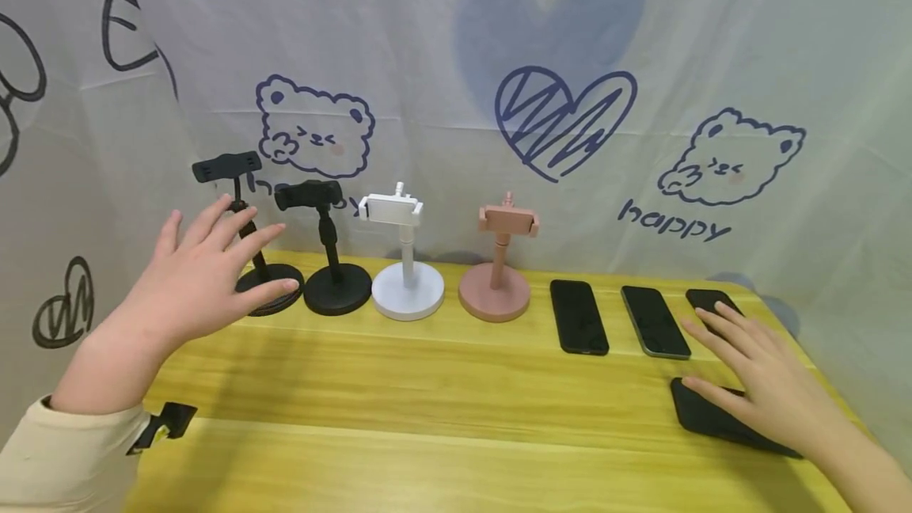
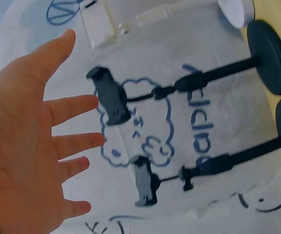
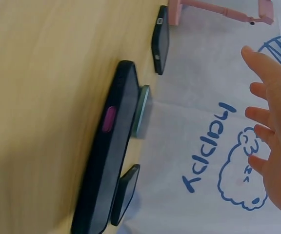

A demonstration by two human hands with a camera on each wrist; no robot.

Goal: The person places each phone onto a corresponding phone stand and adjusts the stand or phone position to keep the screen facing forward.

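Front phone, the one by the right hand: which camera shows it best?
Right wrist: the front phone shows large and unobstructed there, pink patch on its side, though one end reaches the picture's bottom edge. The head view shows it partly hidden by the right hand. The left wrist view doesn't show it.

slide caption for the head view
Left hand near two black stands, right hand near four phones, a white stand and a pink stand between them on a yellow table.
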